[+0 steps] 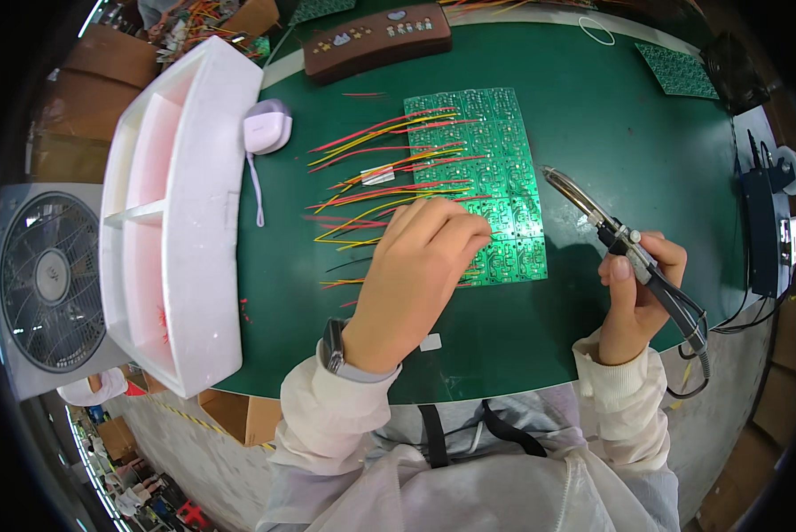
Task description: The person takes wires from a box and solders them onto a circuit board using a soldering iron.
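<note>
My left hand [424, 257] is closed in a pinch over the green circuit board panel [513, 177], its fingertips near the lower middle of the panel. They grip what looks like a thin red wire, mostly hidden by the fingers. Red and yellow wires [389, 135] lie in rows across the panel's left edge, their loose ends pointing left. A white label [378, 175] sits among them. In my right hand [633, 297] is a soldering iron [624, 239], held right of the panel with its tip pointing up and left, apart from the board.
A white foam tray [211, 222] with compartments stands at the left, beside a fan [52, 279]. A lilac case [267, 129] and a brown pencil case [377, 43] lie toward the back. Another circuit board [677, 71] and a soldering station [764, 230] are at the right.
</note>
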Demonstrator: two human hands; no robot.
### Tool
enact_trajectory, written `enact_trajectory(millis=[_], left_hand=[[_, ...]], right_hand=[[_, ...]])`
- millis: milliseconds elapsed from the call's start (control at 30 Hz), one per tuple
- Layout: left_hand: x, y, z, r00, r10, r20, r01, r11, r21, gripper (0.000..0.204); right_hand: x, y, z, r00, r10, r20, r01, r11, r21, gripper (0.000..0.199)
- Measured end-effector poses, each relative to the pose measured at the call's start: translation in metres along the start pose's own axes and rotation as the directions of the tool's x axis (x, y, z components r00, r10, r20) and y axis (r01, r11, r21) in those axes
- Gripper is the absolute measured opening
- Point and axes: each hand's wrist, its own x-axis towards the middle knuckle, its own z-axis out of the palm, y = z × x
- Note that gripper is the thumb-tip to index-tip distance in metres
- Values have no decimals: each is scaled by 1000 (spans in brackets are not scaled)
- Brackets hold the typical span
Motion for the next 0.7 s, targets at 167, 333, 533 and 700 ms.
enact_trajectory(millis=[167, 333, 533, 700], left_hand=[[0, -2, 0, 999, 40, -17, -39, 998, 41, 14], [1, -5, 3, 998, 45, -45, -45, 999, -6, 18], [3, -11, 8, 988, 131, -78, -126, 990, 61, 21], [2, -12, 11, 981, 179, -74, -172, 980, 96, 21]], right_hand=[[0, 0, 2, 999, -15, 49, 18, 998, -62, 30], [-1, -2, 1, 996, -68, 55, 71, 996, -61, 30], [-2, -4, -5, 995, -86, 45, 91, 989, -114, 31], [2, -2, -18, 972, -172, 157, 204, 955, -215, 33]])
